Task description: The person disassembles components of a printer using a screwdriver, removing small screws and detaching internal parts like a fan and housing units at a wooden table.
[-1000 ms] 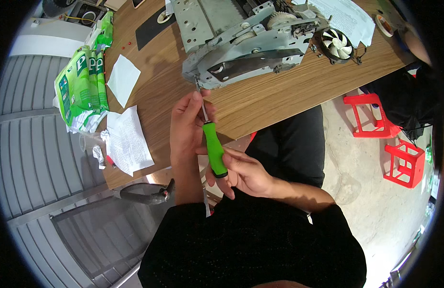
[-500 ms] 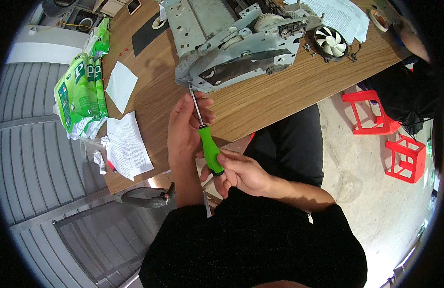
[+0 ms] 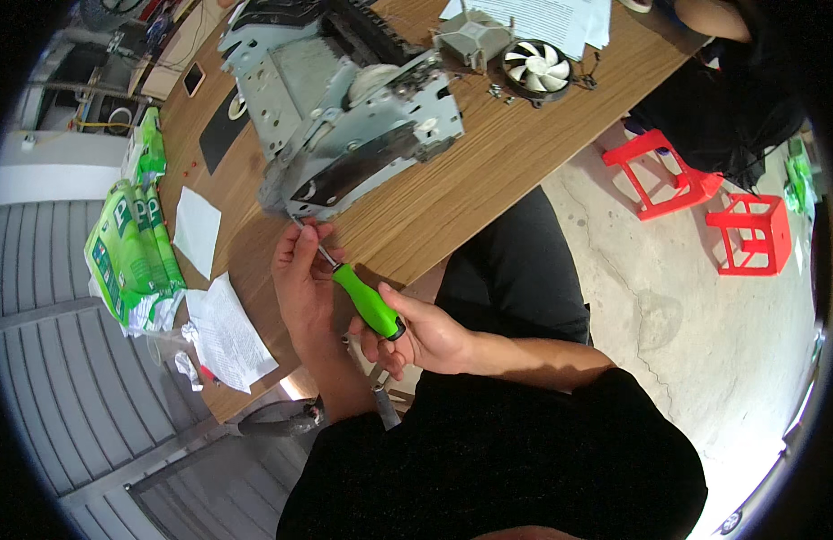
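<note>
A green-handled screwdriver (image 3: 370,302) slants from lower right to upper left, its tip at the near left corner of a grey metal machine chassis (image 3: 353,166). My right hand (image 3: 425,333) is closed on the handle, thumb along its upper side and fingers curled beneath. Close to the tip, my left hand (image 3: 304,274) has its thumb and fingers around the thin metal shaft, next to the chassis corner. The exact point where the tip meets the metal is too small to make out. A white gear and a dark strip show on the chassis.
The wooden table (image 3: 425,225) also bears a fan (image 3: 536,69), a heat-sink-like metal block (image 3: 472,38), small screws, a phone (image 3: 193,79), papers (image 3: 227,331) and green packs (image 3: 133,256). Red stools (image 3: 750,236) stand on the floor at right. Another person's arm (image 3: 718,18) shows at far right.
The whole view has turned, so the chassis and my hands appear further left and more of the metal block shows. The screwdriver slants more, its handle swung rightward; both hands stay on it.
</note>
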`<move>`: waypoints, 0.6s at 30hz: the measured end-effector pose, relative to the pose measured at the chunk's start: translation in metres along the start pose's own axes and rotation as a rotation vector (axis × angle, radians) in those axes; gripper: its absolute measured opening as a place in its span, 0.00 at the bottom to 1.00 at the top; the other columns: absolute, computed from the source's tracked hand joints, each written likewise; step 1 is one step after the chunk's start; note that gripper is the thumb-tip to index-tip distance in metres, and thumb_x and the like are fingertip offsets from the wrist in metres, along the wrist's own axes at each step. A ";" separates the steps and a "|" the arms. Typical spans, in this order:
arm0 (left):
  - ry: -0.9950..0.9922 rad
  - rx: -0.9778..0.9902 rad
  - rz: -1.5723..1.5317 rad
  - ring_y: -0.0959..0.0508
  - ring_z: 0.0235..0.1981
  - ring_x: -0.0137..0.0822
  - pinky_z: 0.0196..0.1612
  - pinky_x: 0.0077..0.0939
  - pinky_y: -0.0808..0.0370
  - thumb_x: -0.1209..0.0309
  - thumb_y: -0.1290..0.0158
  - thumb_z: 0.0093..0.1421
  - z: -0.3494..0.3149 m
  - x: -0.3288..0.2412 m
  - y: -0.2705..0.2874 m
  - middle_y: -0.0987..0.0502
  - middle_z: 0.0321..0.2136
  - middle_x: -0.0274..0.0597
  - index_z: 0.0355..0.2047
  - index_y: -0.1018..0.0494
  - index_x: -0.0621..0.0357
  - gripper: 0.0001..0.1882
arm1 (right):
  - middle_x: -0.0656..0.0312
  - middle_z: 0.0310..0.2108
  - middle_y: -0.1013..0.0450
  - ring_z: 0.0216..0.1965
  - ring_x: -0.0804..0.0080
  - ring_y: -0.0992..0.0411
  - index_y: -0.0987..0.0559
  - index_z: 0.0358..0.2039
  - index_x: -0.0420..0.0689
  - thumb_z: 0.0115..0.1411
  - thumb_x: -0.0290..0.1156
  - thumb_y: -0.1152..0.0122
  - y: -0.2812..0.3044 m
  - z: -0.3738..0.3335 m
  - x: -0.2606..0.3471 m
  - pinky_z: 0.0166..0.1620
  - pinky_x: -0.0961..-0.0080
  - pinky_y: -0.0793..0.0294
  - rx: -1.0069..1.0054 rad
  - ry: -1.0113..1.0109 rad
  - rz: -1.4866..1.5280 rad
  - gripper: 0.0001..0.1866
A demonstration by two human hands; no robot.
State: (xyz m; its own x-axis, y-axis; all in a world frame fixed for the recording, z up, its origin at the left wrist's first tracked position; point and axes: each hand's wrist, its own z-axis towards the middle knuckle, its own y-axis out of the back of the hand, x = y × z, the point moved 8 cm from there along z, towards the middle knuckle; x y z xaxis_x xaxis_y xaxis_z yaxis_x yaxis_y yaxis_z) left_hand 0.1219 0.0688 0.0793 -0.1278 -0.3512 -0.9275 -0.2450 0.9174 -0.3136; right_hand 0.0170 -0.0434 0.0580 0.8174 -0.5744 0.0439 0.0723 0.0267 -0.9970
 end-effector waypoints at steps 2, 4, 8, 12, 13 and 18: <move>-0.027 -0.006 0.053 0.19 0.37 0.27 0.34 0.24 0.21 0.68 0.42 0.65 0.000 0.000 -0.002 0.19 0.39 0.38 0.43 0.25 0.56 0.09 | 0.55 0.34 0.24 0.28 0.79 0.23 0.30 0.53 0.42 0.71 0.60 0.59 0.006 -0.007 0.011 0.27 0.81 0.21 -0.131 0.024 -0.184 0.31; -0.046 0.001 0.076 0.18 0.39 0.30 0.35 0.26 0.20 0.68 0.43 0.66 -0.003 0.002 0.001 0.18 0.38 0.40 0.43 0.25 0.58 0.09 | 0.56 0.34 0.24 0.29 0.80 0.23 0.29 0.53 0.42 0.71 0.59 0.56 0.014 -0.015 0.023 0.28 0.81 0.21 -0.255 0.046 -0.363 0.30; 0.040 0.103 0.394 0.17 0.41 0.33 0.37 0.28 0.19 0.69 0.45 0.67 -0.030 0.022 -0.015 0.18 0.39 0.43 0.43 0.25 0.62 0.09 | 0.59 0.34 0.23 0.29 0.74 0.25 0.26 0.45 0.43 0.65 0.48 0.38 0.035 -0.042 0.049 0.34 0.75 0.24 -0.297 0.269 -1.048 0.21; 0.002 0.554 0.649 0.18 0.41 0.30 0.42 0.25 0.21 0.69 0.49 0.69 -0.056 0.036 -0.093 0.16 0.39 0.45 0.46 0.22 0.67 0.13 | 0.56 0.22 0.30 0.27 0.74 0.31 0.24 0.32 0.37 0.60 0.37 0.31 0.068 -0.095 0.071 0.32 0.67 0.31 -0.539 0.307 -1.354 0.16; -0.015 0.584 0.700 0.18 0.41 0.30 0.44 0.24 0.22 0.68 0.50 0.70 -0.054 0.035 -0.108 0.16 0.40 0.46 0.47 0.22 0.67 0.15 | 0.60 0.21 0.32 0.25 0.77 0.35 0.24 0.30 0.38 0.60 0.36 0.31 0.061 -0.109 0.082 0.30 0.70 0.33 -0.606 0.397 -1.349 0.14; -0.221 0.560 0.908 0.16 0.42 0.40 0.41 0.29 0.21 0.70 0.49 0.69 -0.015 0.046 -0.184 0.17 0.41 0.47 0.50 0.24 0.65 0.14 | 0.67 0.20 0.32 0.25 0.81 0.35 0.26 0.28 0.38 0.63 0.30 0.35 0.074 -0.163 0.112 0.30 0.77 0.33 -0.751 0.723 -1.214 0.12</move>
State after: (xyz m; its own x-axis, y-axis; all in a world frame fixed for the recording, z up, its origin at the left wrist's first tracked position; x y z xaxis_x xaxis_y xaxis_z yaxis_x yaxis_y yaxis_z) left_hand 0.1470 -0.1189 0.0969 0.1492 0.4902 -0.8587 0.3337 0.7926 0.5104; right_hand 0.0214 -0.2390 -0.0216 0.0424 -0.2095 0.9769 -0.0150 -0.9778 -0.2090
